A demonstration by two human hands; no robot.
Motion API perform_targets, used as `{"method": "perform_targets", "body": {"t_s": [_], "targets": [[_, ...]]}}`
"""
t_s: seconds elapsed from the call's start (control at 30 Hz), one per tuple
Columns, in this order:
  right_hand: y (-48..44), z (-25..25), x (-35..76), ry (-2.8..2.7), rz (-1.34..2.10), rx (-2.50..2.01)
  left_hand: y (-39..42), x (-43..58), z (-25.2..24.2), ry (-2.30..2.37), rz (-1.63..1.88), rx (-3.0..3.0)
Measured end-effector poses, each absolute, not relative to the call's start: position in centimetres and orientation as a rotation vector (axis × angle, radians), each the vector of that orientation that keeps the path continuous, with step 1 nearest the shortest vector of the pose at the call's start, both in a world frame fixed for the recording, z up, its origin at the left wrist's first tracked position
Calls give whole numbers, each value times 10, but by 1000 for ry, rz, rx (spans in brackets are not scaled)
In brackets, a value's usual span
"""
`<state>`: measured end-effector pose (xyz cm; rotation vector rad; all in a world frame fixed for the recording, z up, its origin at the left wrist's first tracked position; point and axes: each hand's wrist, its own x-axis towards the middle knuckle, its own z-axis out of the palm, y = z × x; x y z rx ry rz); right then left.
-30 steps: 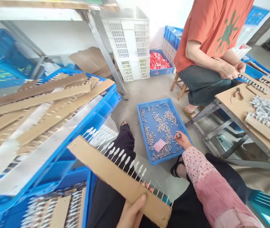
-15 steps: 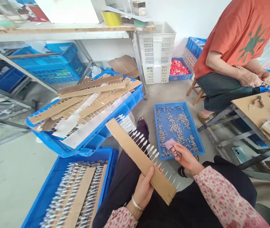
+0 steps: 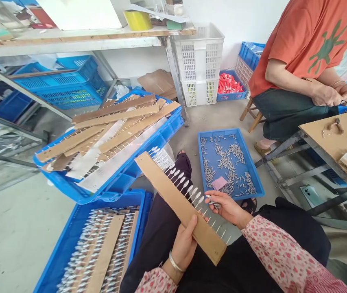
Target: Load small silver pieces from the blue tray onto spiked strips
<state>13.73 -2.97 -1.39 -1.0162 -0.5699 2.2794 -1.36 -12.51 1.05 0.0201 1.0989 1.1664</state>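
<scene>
My left hand (image 3: 184,246) grips a long cardboard strip (image 3: 173,199) near its lower end, thumb on top. Thin sticks stand out along the strip's right edge. Those on the upper part carry small whitish spindle-shaped pieces (image 3: 186,185); the sticks near the lower end are bare. My right hand (image 3: 230,207) is closed around several small grey spindle-shaped pieces (image 3: 214,203), its fingertips close to the row of sticks. Behind it lies a shallow blue tray (image 3: 261,189) with many loose grey pieces and a pink slip (image 3: 219,183).
A blue crate (image 3: 169,130) of stick-studded strips stands at the left, above another blue crate (image 3: 59,240) with filled strips. At the right, a co-worker (image 3: 307,53) sits by a low table (image 3: 328,130). White baskets (image 3: 199,65) stand at the back.
My right hand has moved left from over the tray to the strip's sticks, carrying small pieces. The pink slip it was near now lies in the tray. My left hand stays put.
</scene>
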Motion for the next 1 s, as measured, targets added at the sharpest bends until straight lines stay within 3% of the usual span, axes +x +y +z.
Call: {"method": "perform_targets", "body": {"t_s": [0.33, 1.0], "targets": [[-33, -13, 137, -620, 2328, -1002, -124, -13, 14, 1098, 1175, 6], [-43, -11, 122, -817, 1961, -1163, -122, -8, 18, 1233, 1188, -82]]}}
